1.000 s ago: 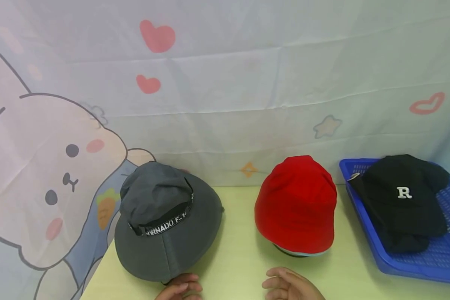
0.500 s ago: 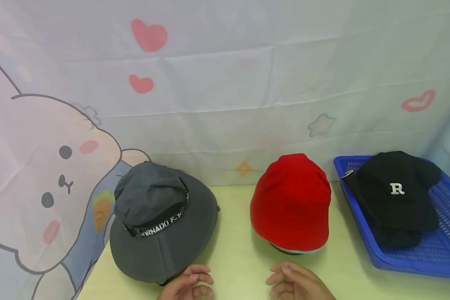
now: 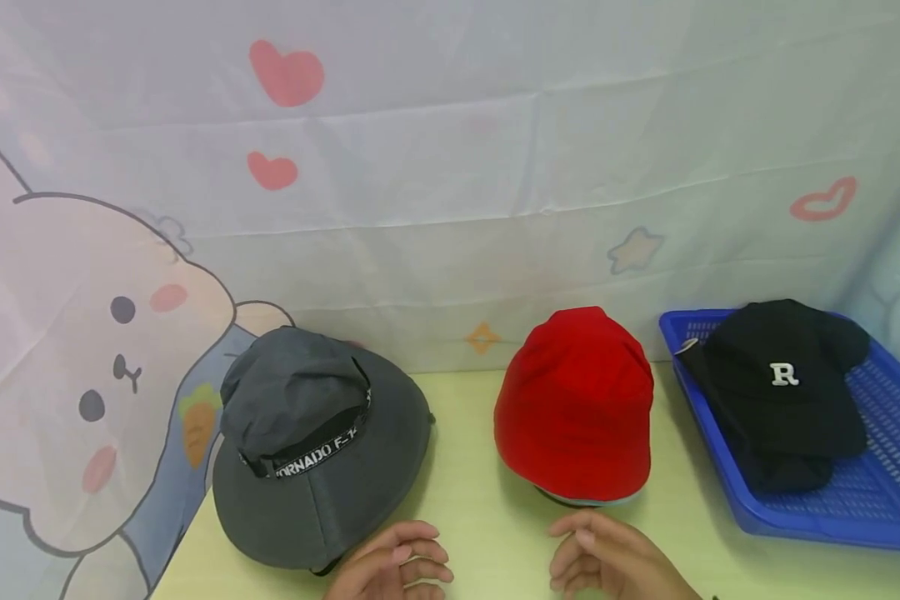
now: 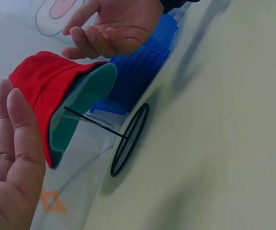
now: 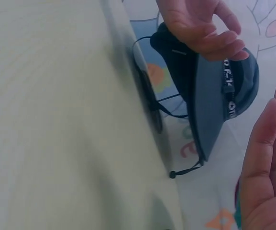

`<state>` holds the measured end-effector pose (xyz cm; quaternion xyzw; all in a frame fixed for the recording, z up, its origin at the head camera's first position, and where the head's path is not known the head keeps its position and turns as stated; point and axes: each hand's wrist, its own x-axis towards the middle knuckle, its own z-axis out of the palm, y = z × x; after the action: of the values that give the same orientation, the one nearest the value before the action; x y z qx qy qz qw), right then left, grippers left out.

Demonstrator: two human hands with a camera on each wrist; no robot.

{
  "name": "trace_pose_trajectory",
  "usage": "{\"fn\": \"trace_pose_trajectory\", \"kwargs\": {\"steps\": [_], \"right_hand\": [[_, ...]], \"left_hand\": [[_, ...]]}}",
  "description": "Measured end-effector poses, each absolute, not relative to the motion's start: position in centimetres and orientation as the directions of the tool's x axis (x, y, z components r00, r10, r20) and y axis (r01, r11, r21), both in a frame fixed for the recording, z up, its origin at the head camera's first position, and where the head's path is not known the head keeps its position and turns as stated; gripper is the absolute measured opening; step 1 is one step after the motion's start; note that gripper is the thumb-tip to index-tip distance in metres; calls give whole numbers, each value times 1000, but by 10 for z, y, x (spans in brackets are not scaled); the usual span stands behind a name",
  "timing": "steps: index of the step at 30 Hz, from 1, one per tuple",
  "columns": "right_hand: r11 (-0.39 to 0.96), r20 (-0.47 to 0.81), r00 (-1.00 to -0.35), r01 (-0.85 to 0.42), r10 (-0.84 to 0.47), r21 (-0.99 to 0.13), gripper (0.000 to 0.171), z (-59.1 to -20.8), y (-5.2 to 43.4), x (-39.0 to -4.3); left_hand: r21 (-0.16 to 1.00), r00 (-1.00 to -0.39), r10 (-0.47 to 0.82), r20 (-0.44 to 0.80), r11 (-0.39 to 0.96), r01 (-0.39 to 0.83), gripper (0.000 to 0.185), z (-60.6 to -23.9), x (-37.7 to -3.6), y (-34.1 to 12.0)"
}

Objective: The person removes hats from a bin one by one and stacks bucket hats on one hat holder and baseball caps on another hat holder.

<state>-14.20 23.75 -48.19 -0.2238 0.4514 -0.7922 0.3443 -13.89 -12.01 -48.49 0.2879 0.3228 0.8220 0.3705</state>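
Grey hat [image 3: 322,467], head view: I see it above the yellow table [image 3: 495,558], left hand [image 3: 393,562] near its brim [image 3: 270,517], fingers relaxed.
Red hat [image 3: 573,408]: right hand [image 3: 617,557] in front, fingers loosely bent.
Black stand [image 4: 125,137], left wrist: under the red hat.
Cord [image 5: 190,169], right wrist: hangs from grey brim.

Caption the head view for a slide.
Empty left grip and right grip before gray wide-brimmed hat and red hat; black R-logo cap in blue plastic basket.

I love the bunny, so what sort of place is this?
Probably an indoor table set up with hats: a gray hat and a red hat sit on stands, a blue basket holds a black cap, and bunny cloth hangs behind.
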Motion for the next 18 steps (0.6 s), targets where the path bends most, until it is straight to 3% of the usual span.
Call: {"fn": "trace_pose_trajectory", "kwargs": {"steps": [4,9,18], "right_hand": [[-353,70,-658,308,-749,-883,37,-470,244,-140],[-333,69,-676,269,-734,-904,38,-458,255,-140],[-432,291,-676,44,-677,-901,48,-443,274,-150]], "left_hand": [[756,-552,792,261,-523,-392,53,-477,-143,-112],[800,-597,769,231,-499,-334,50,-462,-146,-100],[785,-585,729,355,-573,-237,56,-439,-152,-78]]}}
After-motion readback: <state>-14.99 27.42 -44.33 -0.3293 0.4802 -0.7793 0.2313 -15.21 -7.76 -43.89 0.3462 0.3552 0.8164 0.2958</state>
